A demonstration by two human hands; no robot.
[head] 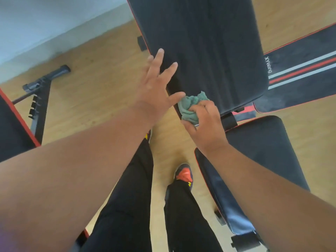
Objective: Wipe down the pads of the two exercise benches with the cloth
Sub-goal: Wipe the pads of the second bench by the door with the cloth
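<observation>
While the left hand (154,84) spreads flat on the back pad (209,51) at upper centre to steady it, the right hand (205,122) bunches the green cloth (190,106) against its lower edge, apparently to wipe.

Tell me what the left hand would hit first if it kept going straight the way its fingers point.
Most likely the black back pad: the left hand is spread open, its fingers aimed up and along that pad's near edge, fingertips already over it. Depth is unclear, so contact can't be confirmed.

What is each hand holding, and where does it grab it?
The right hand grips the bunched green cloth around its lower part. The left hand holds nothing; it lies open against the bench pad.
</observation>
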